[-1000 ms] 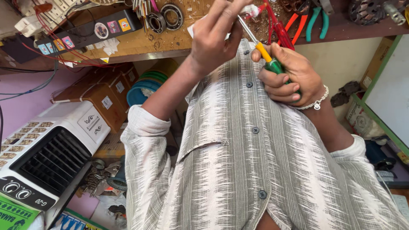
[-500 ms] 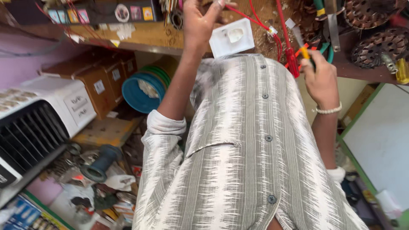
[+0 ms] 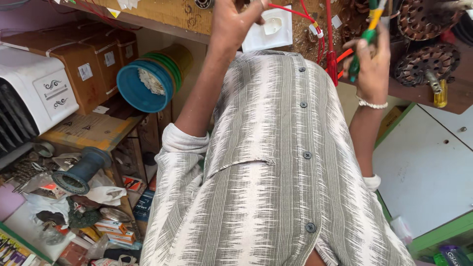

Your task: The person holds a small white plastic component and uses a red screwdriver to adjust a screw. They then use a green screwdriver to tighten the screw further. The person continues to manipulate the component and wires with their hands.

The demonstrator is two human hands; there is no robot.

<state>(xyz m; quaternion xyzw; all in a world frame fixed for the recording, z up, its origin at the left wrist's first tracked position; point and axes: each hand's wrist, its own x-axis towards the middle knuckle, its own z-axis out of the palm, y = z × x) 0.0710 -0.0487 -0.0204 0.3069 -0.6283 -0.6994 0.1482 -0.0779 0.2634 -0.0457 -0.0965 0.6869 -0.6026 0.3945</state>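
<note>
My left hand (image 3: 231, 27) is raised at the top of the head view, its fingers pinched on the end of a red wire (image 3: 295, 12). The wire runs to a white socket plate (image 3: 268, 29) lying on the wooden workbench (image 3: 162, 15) just right of that hand. My right hand (image 3: 372, 66) is further right and apart from the plate. It is closed on a screwdriver with a green and yellow handle (image 3: 368, 34), held roughly upright. My striped shirt fills the middle of the view.
Copper-wound motor parts (image 3: 426, 61) and a yellow-handled tool (image 3: 440, 93) lie at the bench's right end. Brown boxes (image 3: 81, 64), a blue tub (image 3: 145, 86) and a white cooler (image 3: 34, 98) stand left. Clutter with a grey spool (image 3: 81, 170) lies lower left, a white panel (image 3: 423, 167) right.
My hands have moved apart: the right hand carried the screwdriver to the right, away from the plate, and the left hand stayed up by the red wire. The view tilted down.
</note>
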